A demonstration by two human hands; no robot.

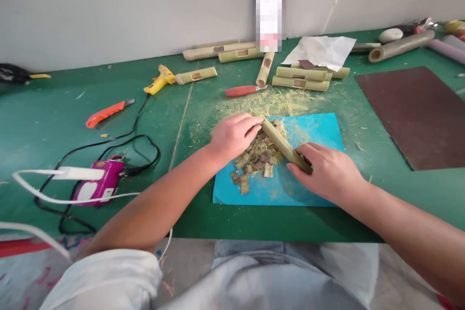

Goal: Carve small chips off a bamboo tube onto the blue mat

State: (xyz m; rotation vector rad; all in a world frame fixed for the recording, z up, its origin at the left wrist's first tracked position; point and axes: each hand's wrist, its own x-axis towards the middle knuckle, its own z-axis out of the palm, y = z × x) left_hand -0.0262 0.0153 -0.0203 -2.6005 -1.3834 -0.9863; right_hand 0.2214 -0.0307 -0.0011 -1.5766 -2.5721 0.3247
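Observation:
Between my two hands a bamboo tube [282,141] slants over the work spot, its far end at the left and its near end at the right. My left hand [236,136] has its fingers closed on the far end. Around the near end, my right hand [325,169] is wrapped, thumb below. Beneath the tube lies a pile of bamboo chips [263,157] on a blue sheet [232,196]. Pale shavings [276,102] are scattered just beyond it. A red-handled knife [241,91] rests behind the shavings.
Several cut bamboo tubes [300,83] lie farther back, near a propped phone [269,14] and white paper [319,51]. On the left are a yellow glue gun [160,81], an orange utility knife [107,114] and a purple power strip [98,184] with cords. A brown board [414,116] lies right.

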